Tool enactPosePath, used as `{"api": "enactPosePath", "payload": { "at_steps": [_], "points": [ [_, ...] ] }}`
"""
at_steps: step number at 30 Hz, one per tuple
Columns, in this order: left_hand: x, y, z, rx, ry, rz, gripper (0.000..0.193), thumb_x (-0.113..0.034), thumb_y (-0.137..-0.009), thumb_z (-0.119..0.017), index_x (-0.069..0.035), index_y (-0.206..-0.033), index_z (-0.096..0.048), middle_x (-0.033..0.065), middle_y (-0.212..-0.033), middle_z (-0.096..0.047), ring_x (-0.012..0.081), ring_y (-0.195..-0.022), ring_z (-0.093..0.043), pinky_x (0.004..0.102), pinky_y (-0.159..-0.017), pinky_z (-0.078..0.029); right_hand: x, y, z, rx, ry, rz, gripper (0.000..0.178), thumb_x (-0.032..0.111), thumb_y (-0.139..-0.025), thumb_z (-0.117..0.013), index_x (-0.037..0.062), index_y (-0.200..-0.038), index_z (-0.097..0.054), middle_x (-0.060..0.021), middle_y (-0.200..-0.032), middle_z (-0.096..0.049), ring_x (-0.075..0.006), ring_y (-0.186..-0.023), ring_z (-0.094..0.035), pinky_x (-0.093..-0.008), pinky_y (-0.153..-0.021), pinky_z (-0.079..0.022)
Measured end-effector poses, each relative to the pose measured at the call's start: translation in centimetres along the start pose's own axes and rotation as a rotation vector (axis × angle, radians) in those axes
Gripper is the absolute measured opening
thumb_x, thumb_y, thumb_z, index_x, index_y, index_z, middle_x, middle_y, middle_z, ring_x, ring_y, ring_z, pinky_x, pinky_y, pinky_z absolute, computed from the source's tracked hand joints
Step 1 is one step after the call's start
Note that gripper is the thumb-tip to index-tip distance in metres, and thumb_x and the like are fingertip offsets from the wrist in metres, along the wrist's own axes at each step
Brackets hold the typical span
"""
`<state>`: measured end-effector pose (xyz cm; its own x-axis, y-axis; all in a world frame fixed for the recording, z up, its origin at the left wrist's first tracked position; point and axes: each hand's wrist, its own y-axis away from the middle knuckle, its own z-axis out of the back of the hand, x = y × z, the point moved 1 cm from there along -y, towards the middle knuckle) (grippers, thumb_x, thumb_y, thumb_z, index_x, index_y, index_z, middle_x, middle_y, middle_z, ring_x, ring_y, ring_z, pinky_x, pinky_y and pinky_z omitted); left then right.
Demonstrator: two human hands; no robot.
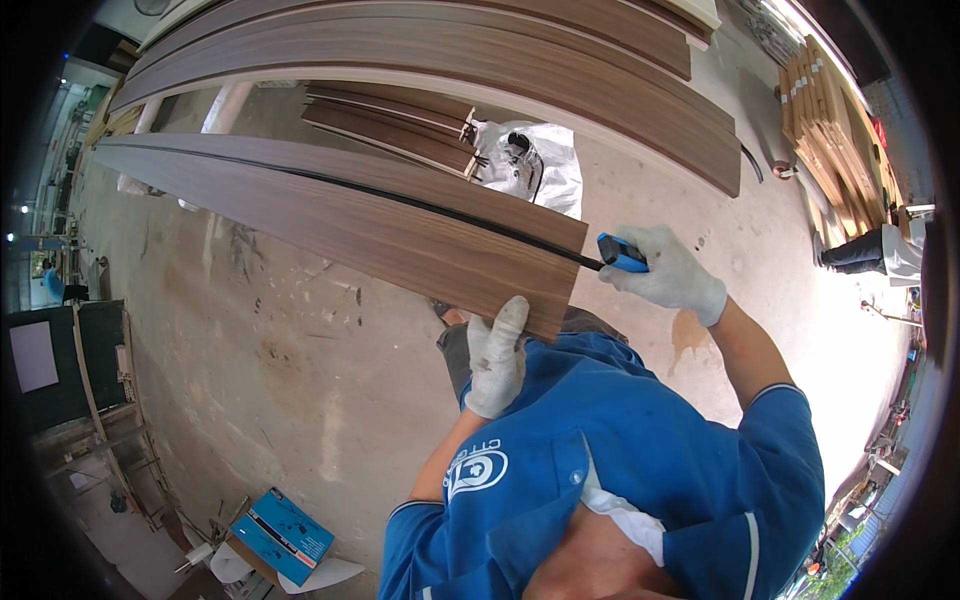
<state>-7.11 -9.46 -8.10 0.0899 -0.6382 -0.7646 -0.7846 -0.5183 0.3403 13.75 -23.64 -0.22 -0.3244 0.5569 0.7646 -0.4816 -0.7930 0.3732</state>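
Long wood-grain panel (340,215) lies across the view, near end at the person's chest, far end running off to upper left. Black groove/strip along its length.

R hand (668,268) (white work glove) clenched on a blue-handled tool (622,254), tip sitting at the end of that dark line, at the panel's near edge. L hand (497,358) (also gloved) pressed flat-ish against the near end, fingers up on the edge. Bracing, not gripping anything.

Judgement: keep tool in line w/ the groove, shallow angle, steady pull; L hand stays clear of the blade path and holds the panel from sliding.

Pose: R forearm extended out to the right, wrist bent inward; L elbow tucked, forearm vertical (close to torso).

More panels (420,125) stacked behind, white bag (545,165) beside them.
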Motion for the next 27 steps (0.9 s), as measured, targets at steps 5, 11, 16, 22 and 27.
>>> {"api": "enactPosePath", "payload": {
  "at_steps": [5,11,16,22,27],
  "points": [
    [-0.2,0.2,0.1,-0.055,-0.016,0.013,0.068,-0.042,-0.100,-0.069,0.003,-0.144,-0.043,0.0196,-0.135,-0.058,0.0267,-0.120,-0.063,0.0402,-0.093,-0.058,-2.3,0.6,-1.8,0.018,-0.303,-0.003,0.024,0.021,-0.091,-0.080,0.0018,-0.101,-0.070,-0.0012,-0.071,-0.057,-0.0095,-0.066,-0.050,-0.0303,-0.062,-0.042],
    [1.5,-0.6,2.3,0.257,0.065,0.072,0.107,-0.080,-0.087,-0.058,0.002,-0.152,-0.037,0.0233,-0.147,-0.051,0.0343,-0.135,-0.053,0.0510,-0.111,-0.046,-3.3,1.7,-6.9,-0.204,-0.299,0.101,0.019,0.015,-0.092,-0.077,0.0062,-0.084,-0.062,0.0037,-0.067,-0.057,-0.0053,-0.063,-0.052,-0.0265,-0.057,-0.041],
    [4.2,-3.2,1.6,0.500,0.243,0.156,0.152,-0.111,-0.054,-0.037,0.001,-0.157,-0.032,0.0282,-0.154,-0.045,0.0439,-0.136,-0.051,0.0609,-0.116,-0.038,-2.5,2.7,-8.4,-0.336,-0.195,0.214,0.019,0.016,-0.087,-0.080,0.0070,-0.088,-0.063,-0.0026,-0.067,-0.056,-0.0140,-0.057,-0.051,-0.0312,-0.055,-0.039],
    [1.8,-3.4,-0.3,0.615,0.435,0.108,0.137,-0.099,-0.061,-0.063,-0.001,-0.154,-0.038,0.0205,-0.148,-0.052,0.0356,-0.136,-0.053,0.0454,-0.108,-0.051,-2.3,3.1,-8.4,-0.349,0.129,0.430,0.026,0.012,-0.075,-0.083,0.0104,-0.095,-0.067,-0.0100,-0.076,-0.064,-0.0306,-0.066,-0.064,-0.0405,-0.060,-0.049],
    [0.7,-3.2,-0.1,0.496,0.516,0.160,0.122,-0.083,-0.063,-0.081,0.000,-0.145,-0.046,0.0192,-0.130,-0.059,0.0321,-0.118,-0.063,0.0434,-0.096,-0.052,0.8,2.4,-4.7,0.076,0.499,0.558,0.032,0.020,-0.073,-0.088,0.0106,-0.096,-0.068,-0.0076,-0.079,-0.067,-0.0273,-0.071,-0.068,-0.0395,-0.064,-0.054]
  ]
}}
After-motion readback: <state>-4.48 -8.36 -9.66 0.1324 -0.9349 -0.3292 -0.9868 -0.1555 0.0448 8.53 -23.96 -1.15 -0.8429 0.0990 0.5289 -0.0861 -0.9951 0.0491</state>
